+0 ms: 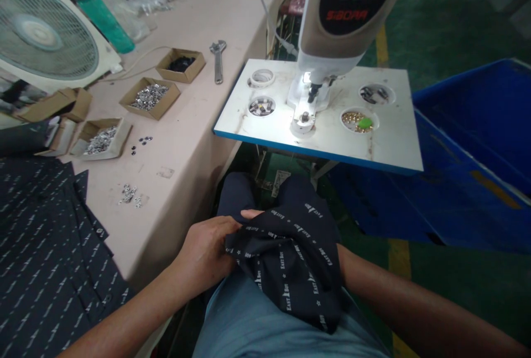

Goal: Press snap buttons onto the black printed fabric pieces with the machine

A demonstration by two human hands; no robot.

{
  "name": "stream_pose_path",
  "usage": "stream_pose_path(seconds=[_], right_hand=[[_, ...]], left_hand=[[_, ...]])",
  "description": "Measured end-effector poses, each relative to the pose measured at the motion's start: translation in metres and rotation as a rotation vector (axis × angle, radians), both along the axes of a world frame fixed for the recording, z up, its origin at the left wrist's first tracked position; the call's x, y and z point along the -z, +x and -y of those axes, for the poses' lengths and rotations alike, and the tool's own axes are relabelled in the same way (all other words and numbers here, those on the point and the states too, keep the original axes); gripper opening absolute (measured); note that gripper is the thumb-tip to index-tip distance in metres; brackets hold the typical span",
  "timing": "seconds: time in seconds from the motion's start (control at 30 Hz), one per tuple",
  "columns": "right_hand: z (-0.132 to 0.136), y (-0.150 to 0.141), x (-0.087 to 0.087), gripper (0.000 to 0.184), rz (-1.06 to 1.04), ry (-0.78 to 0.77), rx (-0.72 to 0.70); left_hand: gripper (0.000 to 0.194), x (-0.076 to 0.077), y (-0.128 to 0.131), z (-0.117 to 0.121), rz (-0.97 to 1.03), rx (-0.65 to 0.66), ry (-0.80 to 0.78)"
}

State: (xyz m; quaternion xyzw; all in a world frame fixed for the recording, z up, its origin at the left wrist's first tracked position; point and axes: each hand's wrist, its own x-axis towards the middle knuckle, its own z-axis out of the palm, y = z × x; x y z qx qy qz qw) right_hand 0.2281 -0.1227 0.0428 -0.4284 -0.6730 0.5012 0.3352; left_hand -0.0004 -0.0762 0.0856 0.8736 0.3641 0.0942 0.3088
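At our left fingers we see dark navy cloth, patterned with white "East Boy" lettering, stars and small tower-like motifs. Left of those fingers, a fabric pile is also dark, with slanting rows of white marks, on a pinkish-beige surface. Beyond our fingers, a smaller surface is white with a blue edge, below a machine head with a black panel and red lettering. To their right, we see a bin in deep blue.
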Motion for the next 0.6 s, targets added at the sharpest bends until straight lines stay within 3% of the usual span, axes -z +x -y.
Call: stream_pose_path(seconds=[0.2,0.33,0.47,0.6], right_hand=[[0.000,-0.001,0.006,0.043,-0.255,-0.131,-0.041],[0.002,-0.001,0.017,0.047,-0.341,-0.193,-0.057],[-0.001,0.000,0.022,0.050,-0.371,-0.224,-0.141],[-0.009,-0.002,0.031,0.051,-0.339,-0.205,-0.098]], left_hand=[[0.015,0.004,0.003,-0.003,-0.093,-0.038,-0.036],[0.015,0.004,0.005,-0.005,-0.100,-0.055,-0.064],[0.014,0.001,0.008,-0.006,-0.109,-0.081,-0.190],[0.013,-0.002,0.010,-0.008,-0.114,-0.127,-0.381]])
